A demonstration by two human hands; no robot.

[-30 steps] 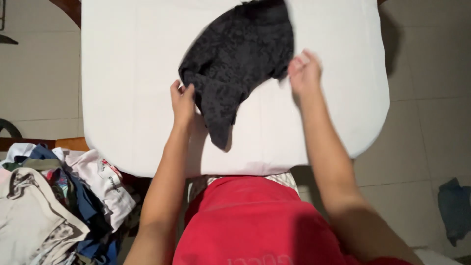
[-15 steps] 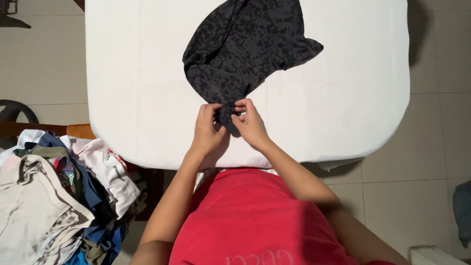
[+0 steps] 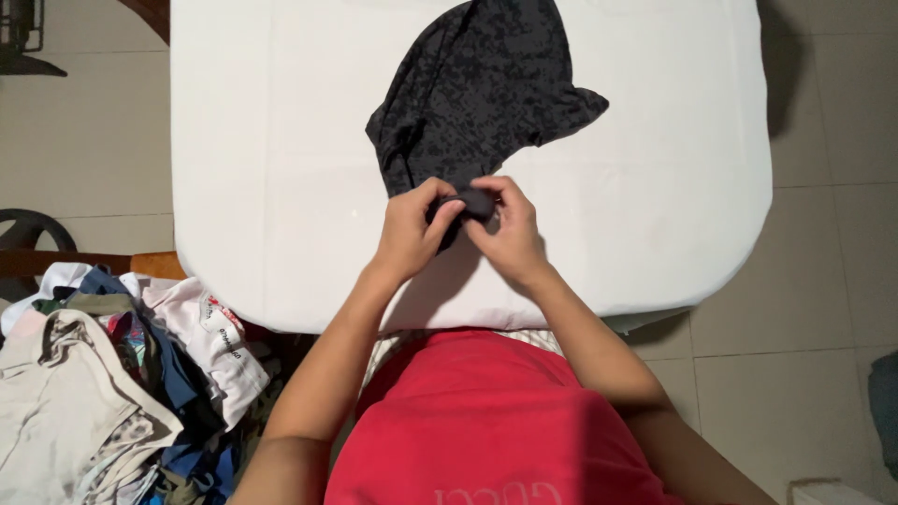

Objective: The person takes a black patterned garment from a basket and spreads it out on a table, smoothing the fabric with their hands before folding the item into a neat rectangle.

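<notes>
White tabletop (image 3: 234, 168) carries a dark grey mottled garment (image 3: 486, 89), spread crumpled with one sleeve jutting right. Left hand (image 3: 412, 234) and right hand (image 3: 510, 234) meet together, pinching its bunched lower end.

We have a single view, from a camera on the person's head, looking almost straight down from close above. The white table (image 3: 655, 187) fills the upper middle of the frame, our red shirt (image 3: 486, 421) the bottom centre, a clothes pile (image 3: 112, 393) the lower left, tiled floor (image 3: 823, 281) down the right edge
</notes>
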